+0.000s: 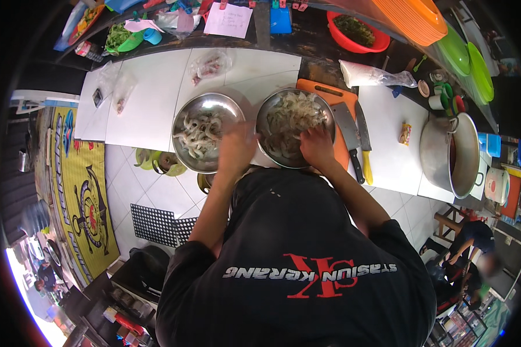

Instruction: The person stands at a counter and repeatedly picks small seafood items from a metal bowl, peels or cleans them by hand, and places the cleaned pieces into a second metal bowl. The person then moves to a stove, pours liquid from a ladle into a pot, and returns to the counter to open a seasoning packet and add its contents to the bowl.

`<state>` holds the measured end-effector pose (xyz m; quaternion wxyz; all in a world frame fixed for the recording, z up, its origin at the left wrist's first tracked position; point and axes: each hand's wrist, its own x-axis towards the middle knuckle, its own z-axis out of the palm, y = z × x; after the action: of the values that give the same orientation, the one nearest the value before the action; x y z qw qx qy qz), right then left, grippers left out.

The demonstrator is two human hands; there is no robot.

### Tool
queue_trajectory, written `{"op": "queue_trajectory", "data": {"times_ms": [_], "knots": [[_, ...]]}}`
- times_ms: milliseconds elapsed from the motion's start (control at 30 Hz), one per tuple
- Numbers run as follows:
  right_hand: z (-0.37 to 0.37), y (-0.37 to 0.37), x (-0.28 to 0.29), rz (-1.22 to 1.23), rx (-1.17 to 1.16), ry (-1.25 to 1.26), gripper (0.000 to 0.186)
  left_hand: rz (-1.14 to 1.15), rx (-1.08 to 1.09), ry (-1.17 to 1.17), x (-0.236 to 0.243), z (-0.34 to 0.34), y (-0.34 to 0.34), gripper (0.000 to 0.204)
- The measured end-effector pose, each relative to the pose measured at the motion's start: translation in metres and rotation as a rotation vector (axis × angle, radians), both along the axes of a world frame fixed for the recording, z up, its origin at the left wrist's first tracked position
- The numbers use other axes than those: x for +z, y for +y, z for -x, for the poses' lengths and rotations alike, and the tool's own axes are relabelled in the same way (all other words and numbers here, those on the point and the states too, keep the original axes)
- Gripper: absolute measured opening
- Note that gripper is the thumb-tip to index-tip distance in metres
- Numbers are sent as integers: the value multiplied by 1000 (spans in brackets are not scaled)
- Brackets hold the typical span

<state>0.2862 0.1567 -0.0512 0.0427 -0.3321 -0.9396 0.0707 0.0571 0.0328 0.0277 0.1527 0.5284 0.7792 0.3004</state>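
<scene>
Two steel bowls sit side by side on the white tiled counter: the left bowl (183,152) holds pale shrimp (201,134), the right bowl (267,152) a heap of greyer shrimp (292,113). My left hand (237,144), smeared by motion, is at the left bowl's right rim; its grip is unclear. My right hand (316,144) reaches into the right bowl with bent fingers closed among the shrimp; what they hold is hidden. An orange board (320,89) lies under a cleaver (344,127) and a yellow-handled knife (364,130), right of that bowl.
A large pot (437,156) stands at the right. Plastic bags (208,67), a small packet (405,134) and a white roll (367,75) lie on the counter. Behind are a red bowl (375,40) and stacked plates (414,23). People (469,243) are at lower right.
</scene>
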Motion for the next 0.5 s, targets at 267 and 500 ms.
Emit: {"op": "queue_trajectory", "data": {"times_ms": [267, 500], "knots": [[-4, 2, 86, 217, -22, 249, 9, 11, -332, -181, -6, -58, 52, 26], [-13, 3, 92, 170, 7, 321, 6, 78, -174, -477, -5, -61, 45, 29]]}}
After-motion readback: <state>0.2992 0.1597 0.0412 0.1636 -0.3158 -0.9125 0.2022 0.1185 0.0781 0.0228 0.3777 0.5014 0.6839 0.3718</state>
